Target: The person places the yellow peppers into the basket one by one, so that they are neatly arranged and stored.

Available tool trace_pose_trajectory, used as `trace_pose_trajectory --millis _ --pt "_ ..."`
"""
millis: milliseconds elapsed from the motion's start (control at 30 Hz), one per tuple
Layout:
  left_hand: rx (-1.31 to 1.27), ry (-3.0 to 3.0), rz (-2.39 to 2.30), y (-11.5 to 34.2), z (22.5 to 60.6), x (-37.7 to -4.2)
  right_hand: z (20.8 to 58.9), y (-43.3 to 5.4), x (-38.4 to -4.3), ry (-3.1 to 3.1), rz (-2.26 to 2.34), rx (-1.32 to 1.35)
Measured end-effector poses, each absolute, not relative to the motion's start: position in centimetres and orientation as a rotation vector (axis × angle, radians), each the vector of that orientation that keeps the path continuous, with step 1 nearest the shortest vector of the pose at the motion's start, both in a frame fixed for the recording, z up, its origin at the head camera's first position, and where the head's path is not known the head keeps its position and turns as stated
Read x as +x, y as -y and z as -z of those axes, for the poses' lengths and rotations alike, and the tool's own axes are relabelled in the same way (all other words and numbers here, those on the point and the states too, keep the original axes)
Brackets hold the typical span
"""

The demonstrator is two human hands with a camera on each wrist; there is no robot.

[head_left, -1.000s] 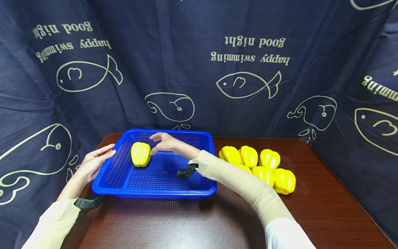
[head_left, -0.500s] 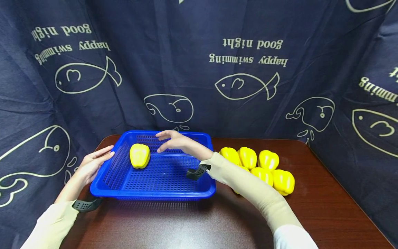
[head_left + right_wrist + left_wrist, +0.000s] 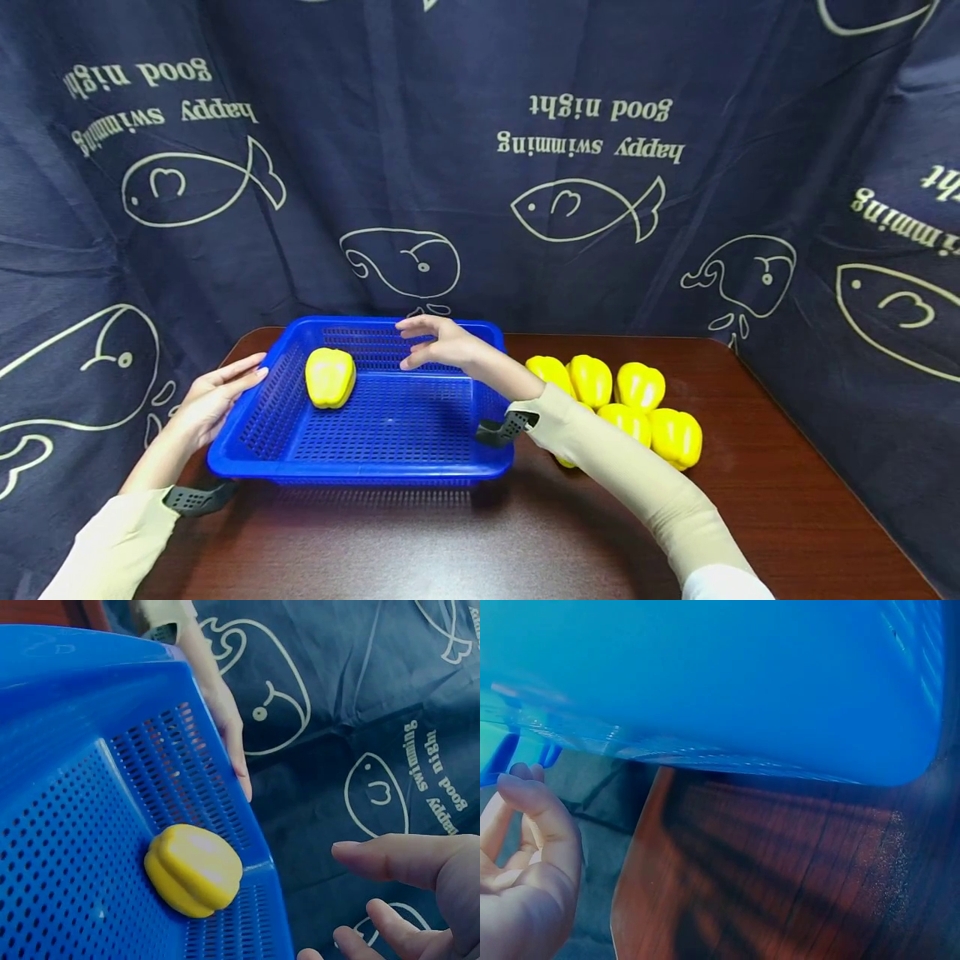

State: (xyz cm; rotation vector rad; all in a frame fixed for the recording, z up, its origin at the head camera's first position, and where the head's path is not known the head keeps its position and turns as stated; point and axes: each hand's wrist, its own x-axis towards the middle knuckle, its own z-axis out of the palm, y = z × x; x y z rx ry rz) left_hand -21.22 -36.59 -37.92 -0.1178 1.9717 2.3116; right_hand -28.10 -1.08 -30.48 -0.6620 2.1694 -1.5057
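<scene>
A blue plastic basket [image 3: 360,476] with slotted walls stands at the left of the table. My left hand [image 3: 209,405] holds its left rim; the left wrist view shows the thumb and fingertips [image 3: 519,778] meeting at the blue edge. A single yellow bell pepper [image 3: 330,377] lies inside, near the left wall. My right hand [image 3: 450,343] hovers over the back right part of the basket, fingers spread and nothing between them. In the right wrist view the same pepper [image 3: 193,868] sits well apart from the right hand's fingers [image 3: 390,859].
Several yellow bell peppers [image 3: 639,385] lie grouped to the right of the basket, partly behind the right forearm [image 3: 637,475]. The brown wooden table [image 3: 765,500] reaches back to a dark blue curtain [image 3: 465,83] with fish drawings.
My right hand has drawn away from the pepper in the basket, moving right. The pepper stays in place and the left hand keeps its hold on the rim. The head view shifts slightly.
</scene>
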Motion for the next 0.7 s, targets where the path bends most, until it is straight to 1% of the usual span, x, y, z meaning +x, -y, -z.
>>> trace_pose_trajectory --millis 200,700 --pt "-0.121 -1.985 -2.29 36.7 37.9 -21.2 30.9 -0.9 -28.1 -2.164 1.549 -0.667" --pt "-0.086 -1.919 -2.341 36.8 38.2 -21.1 30.5 -5.1 -27.6 -2.192 1.655 -0.588"
